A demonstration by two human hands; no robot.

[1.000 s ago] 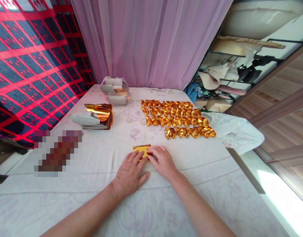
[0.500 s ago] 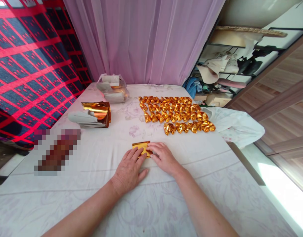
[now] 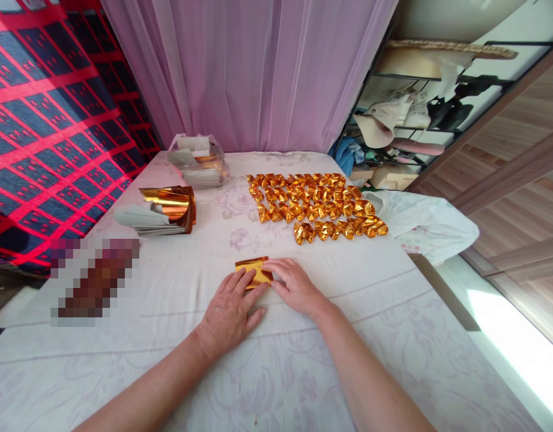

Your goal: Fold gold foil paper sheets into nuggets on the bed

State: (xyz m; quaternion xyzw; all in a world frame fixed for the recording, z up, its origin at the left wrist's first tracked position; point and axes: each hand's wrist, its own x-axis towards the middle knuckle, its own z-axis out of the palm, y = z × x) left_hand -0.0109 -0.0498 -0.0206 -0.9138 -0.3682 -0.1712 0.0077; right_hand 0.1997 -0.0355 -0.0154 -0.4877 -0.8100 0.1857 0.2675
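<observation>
A small folded sheet of gold foil paper (image 3: 253, 269) lies flat on the white floral cloth (image 3: 177, 288) covering the table. My left hand (image 3: 229, 311) rests palm down with its fingertips pressing the sheet's near left edge. My right hand (image 3: 295, 287) presses the sheet's right side with its fingers. Beyond them, several folded gold paper ingots (image 3: 314, 204) lie in neat rows.
A stack of gold and white sheets (image 3: 161, 210) sits at the left, a clear plastic bag of more sheets (image 3: 196, 161) behind it. A blurred patch (image 3: 93, 279) lies at the near left. A white cloth (image 3: 424, 225) hangs off the right edge. Pink curtain behind.
The view has shifted slightly; both hands stay pressed on the gold sheet, and the fingers have slid a little along its fold.
</observation>
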